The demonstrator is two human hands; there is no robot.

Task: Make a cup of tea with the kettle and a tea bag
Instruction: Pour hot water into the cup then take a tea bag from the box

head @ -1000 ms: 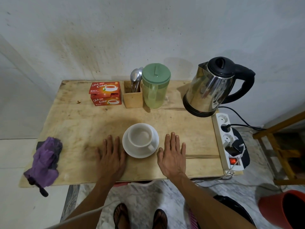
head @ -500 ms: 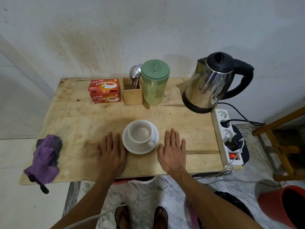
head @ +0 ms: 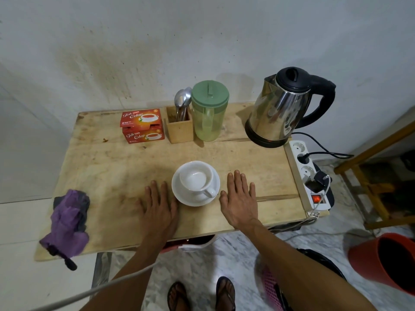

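An empty white cup [head: 196, 178] stands on a white saucer [head: 179, 195] near the front middle of the wooden table [head: 112, 167]. My left hand [head: 158, 204] lies flat on the table just left of the saucer, fingers spread, holding nothing. My right hand [head: 240, 198] lies flat just right of the saucer, also empty. A steel kettle [head: 280, 111] with a black lid and handle sits on its base at the back right. Two stacked red tea bag boxes [head: 142, 125] stand at the back left.
A wooden holder with spoons [head: 179, 126] and a green-lidded pitcher [head: 208, 113] stand between the boxes and the kettle. A purple folded umbrella [head: 67, 223] lies at the table's front left. A power strip [head: 308, 176] with a lit switch runs along the right edge. A red bucket [head: 381, 259] is on the floor.
Both hands have stayed flat beside the saucer. Only the camera view has shifted slightly; nothing on the table has moved.
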